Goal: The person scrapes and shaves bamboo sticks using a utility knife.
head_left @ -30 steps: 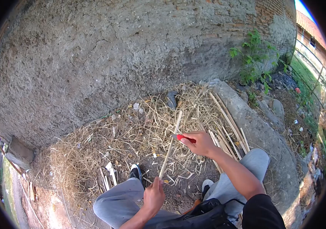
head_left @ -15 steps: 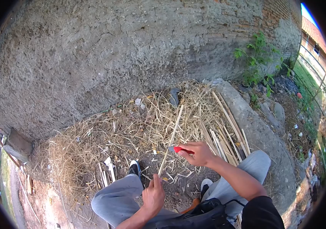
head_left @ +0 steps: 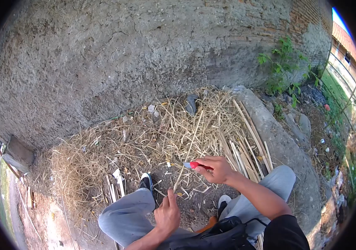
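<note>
My left hand (head_left: 167, 212) is closed around the near end of a thin pale bamboo strip (head_left: 196, 130), index finger pointing up along it. The strip slants away from me toward the wall. In my right hand (head_left: 216, 170) is a red-handled knife (head_left: 195, 165), fingers wrapped round the handle. Its grey blade (head_left: 186, 165) points left and meets the strip, just beyond my left fingertips. Curly shavings (head_left: 190, 193) lie on the soil below, between my shoes.
Several split bamboo strips (head_left: 249, 160) lie at my right against a concrete ledge (head_left: 286, 146). Straw-like shavings (head_left: 82, 171) cover the ground up to a rough wall (head_left: 123, 62). A few strips (head_left: 113, 187) and a white scrap (head_left: 118, 176) lie left of my shoe (head_left: 146, 181).
The strip's far end has swung slightly right and toward the wall. The knife remains at about the same spot against it, and my left hand has barely moved.
</note>
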`<state>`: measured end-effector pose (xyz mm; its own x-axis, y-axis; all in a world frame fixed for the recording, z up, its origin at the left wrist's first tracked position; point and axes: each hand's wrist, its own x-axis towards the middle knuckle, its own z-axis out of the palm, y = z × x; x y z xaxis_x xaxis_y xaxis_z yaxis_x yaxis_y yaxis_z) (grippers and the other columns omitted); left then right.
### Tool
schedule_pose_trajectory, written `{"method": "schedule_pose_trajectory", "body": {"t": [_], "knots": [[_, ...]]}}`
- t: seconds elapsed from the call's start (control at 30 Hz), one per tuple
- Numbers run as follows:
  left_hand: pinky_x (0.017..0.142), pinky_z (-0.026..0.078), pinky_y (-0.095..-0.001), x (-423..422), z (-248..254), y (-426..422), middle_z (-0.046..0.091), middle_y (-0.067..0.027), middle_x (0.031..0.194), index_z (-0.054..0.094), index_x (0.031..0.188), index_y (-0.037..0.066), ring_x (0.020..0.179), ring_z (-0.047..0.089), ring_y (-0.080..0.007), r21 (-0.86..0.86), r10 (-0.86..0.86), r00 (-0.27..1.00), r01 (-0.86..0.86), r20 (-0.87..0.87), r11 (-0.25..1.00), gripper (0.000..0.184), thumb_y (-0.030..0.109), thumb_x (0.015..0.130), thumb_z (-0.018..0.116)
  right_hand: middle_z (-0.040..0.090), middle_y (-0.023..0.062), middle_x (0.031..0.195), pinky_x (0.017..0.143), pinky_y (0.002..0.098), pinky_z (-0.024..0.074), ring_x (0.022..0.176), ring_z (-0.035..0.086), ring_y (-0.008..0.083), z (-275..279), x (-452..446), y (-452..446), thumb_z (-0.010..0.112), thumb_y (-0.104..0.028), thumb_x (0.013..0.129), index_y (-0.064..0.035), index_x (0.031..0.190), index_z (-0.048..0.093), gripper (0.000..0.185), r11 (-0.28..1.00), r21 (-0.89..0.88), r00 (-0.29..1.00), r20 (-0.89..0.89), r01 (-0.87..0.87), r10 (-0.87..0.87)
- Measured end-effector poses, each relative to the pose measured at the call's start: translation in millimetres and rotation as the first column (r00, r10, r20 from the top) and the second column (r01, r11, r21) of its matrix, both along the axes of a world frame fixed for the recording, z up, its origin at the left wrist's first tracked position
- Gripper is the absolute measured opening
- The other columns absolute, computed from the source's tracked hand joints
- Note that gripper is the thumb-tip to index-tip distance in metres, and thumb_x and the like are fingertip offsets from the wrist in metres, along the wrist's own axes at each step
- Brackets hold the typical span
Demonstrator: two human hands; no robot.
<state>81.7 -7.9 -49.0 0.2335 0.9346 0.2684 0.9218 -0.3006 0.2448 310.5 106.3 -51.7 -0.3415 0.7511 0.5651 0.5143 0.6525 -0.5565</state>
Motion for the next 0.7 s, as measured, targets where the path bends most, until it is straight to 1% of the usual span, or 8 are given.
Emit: {"method": "schedule_pose_trajectory", "body": {"t": [0.17,0.33,0.47,0.53,0.57,0.63,0.67,0.7], "knots": [[0.038,0.046,-0.0422,-1,-3,0,0.057,-0.0144,0.072,0.041,0.131,-0.005,0.049,0.059,-0.0302,0.026,-0.01,1.0,0.011,-0.009,1.0,0.045,0.008,0.09,0.054,0.068,0.0082,0.076,0.049,0.0296,0.0492,0.055,0.062,0.0213,0,0,-1,0.068,-0.027,0.086,-0.0047,0.101,0.07,0.027,1.0,-0.012,1.0,-0.005,0.006,-0.006],[0.038,0.044,-0.0426,-1,-7,1,0.056,-0.0137,0.07,0.04,0.133,-0.005,0.048,0.059,-0.0298,0.056,-0.017,0.999,0.015,0.046,0.998,0.048,0.007,0.089,0.056,0.068,0.0082,0.076,0.047,0.0299,0.0488,0.054,0.062,0.0214,-2,-1,0,0.068,-0.028,0.086,-0.0047,0.101,0.071,0.028,1.0,-0.004,1.0,-0.024,0.004,-0.004],[0.038,0.045,-0.0433,-1,-9,3,0.06,-0.0145,0.072,0.042,0.131,-0.002,0.048,0.059,-0.0311,0.03,-0.002,0.999,0.0,0.052,1.0,0.044,0.008,0.09,0.056,0.068,0.0081,0.076,0.047,0.0302,0.0485,0.052,0.06,0.0217,-5,-1,1,0.068,-0.029,0.086,-0.005,0.102,0.071,0.028,1.0,0.0,1.0,-0.026,0.006,-0.006],[0.04,0.044,-0.044,0,-9,5,0.061,-0.0152,0.067,0.051,0.12,0.001,0.049,0.06,-0.0321,-0.051,0.024,0.969,-0.012,0.245,0.999,0.028,0.01,0.094,0.053,0.067,0.0081,0.075,0.047,0.0313,0.0487,0.052,0.06,0.0224,-4,-1,-1,0.067,-0.029,0.087,-0.0055,0.102,0.071,0.029,1.0,0.003,1.0,0.002,0.016,-0.016],[0.04,0.044,-0.044,0,-9,6,0.061,-0.0152,0.067,0.051,0.12,0.001,0.049,0.06,-0.0321,-0.05,0.023,0.969,-0.011,0.245,0.999,0.028,0.01,0.094,0.053,0.067,0.008,0.074,0.047,0.0323,0.0488,0.052,0.06,0.0231,-3,-1,-2,0.067,-0.03,0.087,-0.0061,0.102,0.071,0.029,1.0,0.006,0.999,0.03,0.026,-0.026],[0.044,0.043,-0.0436,-2,-2,11,0.059,-0.0175,0.06,0.058,0.105,0.0,0.049,0.06,-0.0333,-0.278,0.122,0.87,0.018,0.477,0.96,0.017,0.013,0.096,0.051,0.066,0.008,0.072,0.048,0.0335,0.049,0.052,0.06,0.0239,2,-2,-4,0.066,-0.031,0.087,-0.0065,0.101,0.071,0.029,0.999,0.021,0.996,0.075,0.044,-0.045],[0.044,0.043,-0.0436,-4,-2,14,0.059,-0.0175,0.06,0.058,0.105,0.0,0.049,0.06,-0.0333,-0.279,0.124,0.871,0.016,0.476,0.96,0.017,0.013,0.096,0.051,0.065,0.008,0.071,0.048,0.0347,0.0492,0.053,0.061,0.0247,3,-3,-5,0.065,-0.032,0.088,-0.0069,0.1,0.071,0.029,0.998,0.036,0.991,0.12,0.06,-0.063],[0.045,0.042,-0.0434,-7,-4,18,0.057,-0.0188,0.058,0.059,0.101,0.0,0.049,0.06,-0.0347,-0.326,0.144,0.831,0.047,0.538,0.944,0.017,0.014,0.096,0.051,0.065,0.008,0.071,0.048,0.0347,0.0492,0.053,0.061,0.0247,4,-4,-7,0.065,-0.032,0.088,-0.0069,0.1,0.071,0.029,0.998,0.034,0.991,0.118,0.057,-0.06]]}}
